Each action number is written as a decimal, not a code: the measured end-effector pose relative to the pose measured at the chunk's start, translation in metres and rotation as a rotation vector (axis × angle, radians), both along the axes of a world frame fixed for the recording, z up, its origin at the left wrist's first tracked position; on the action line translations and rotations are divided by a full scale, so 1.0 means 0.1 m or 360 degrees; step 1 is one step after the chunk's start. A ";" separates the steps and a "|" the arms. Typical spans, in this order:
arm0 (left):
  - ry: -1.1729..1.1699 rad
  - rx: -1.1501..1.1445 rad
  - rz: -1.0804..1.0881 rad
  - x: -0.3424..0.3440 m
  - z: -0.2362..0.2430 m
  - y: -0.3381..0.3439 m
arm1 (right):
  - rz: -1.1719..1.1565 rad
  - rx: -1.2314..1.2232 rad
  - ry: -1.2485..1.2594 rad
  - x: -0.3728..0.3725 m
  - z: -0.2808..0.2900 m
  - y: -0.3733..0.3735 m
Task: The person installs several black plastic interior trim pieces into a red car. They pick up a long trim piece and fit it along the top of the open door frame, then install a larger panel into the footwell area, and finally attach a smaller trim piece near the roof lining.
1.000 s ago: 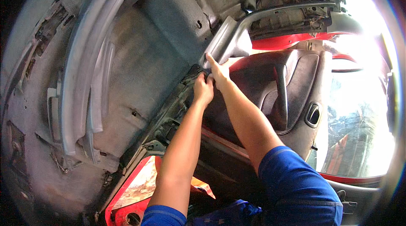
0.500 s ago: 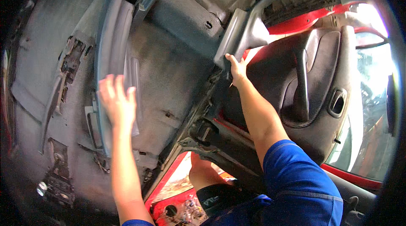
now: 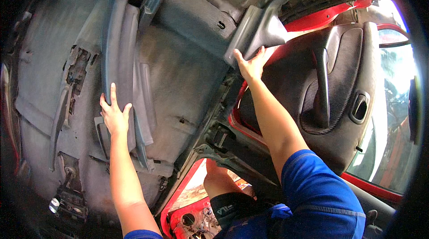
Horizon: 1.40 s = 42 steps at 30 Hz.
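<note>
My left hand (image 3: 116,120) lies on a long grey plastic trim strip (image 3: 118,42), with its fingers stretched out and its thumb apart. More narrow trim strips (image 3: 144,100) lie alongside, to the right of that hand. Farther right, my right hand (image 3: 252,67) grips the near end of a grey plastic sill trim (image 3: 243,33) that widens into a curved pillar part (image 3: 271,33). Its thumb is on the left of the trim's end and its fingers on the right; part of the grip is hidden.
The stripped car floor has grey carpet (image 3: 178,78) with cut-outs and brackets (image 3: 78,71). At right stands a dark door panel (image 3: 286,78) with a pull handle (image 3: 321,89). Below, a red body edge (image 3: 167,216) borders the door opening, near my leg (image 3: 221,181).
My left hand has come down slightly and left and now rests on the trim strip. My right hand still holds the sill trim, its fingers showing more clearly.
</note>
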State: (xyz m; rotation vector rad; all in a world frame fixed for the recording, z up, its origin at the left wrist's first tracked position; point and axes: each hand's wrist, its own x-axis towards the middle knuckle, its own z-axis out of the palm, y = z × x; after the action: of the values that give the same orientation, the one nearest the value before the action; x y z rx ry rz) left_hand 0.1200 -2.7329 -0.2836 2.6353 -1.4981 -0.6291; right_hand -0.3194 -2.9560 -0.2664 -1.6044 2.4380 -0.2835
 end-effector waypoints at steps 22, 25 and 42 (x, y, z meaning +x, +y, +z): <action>0.0262 -0.0195 0.0365 0.10 0.05 -0.05 | 0.0106 -0.0138 -0.0716 -0.55 0.01 0.28; 0.0270 -0.0204 0.0362 0.08 0.05 -0.05 | 0.0517 -0.0018 0.0170 -0.29 0.23 0.23; 0.0135 -0.0211 0.0384 0.17 -0.16 0.10 | 0.0337 0.0332 0.0332 -0.20 0.27 0.51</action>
State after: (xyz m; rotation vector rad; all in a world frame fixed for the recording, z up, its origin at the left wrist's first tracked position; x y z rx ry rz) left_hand 0.1372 -2.7233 -0.2996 2.5958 -1.1339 -0.5903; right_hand -0.3393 -2.9048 -0.2397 -1.8549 2.3188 0.1750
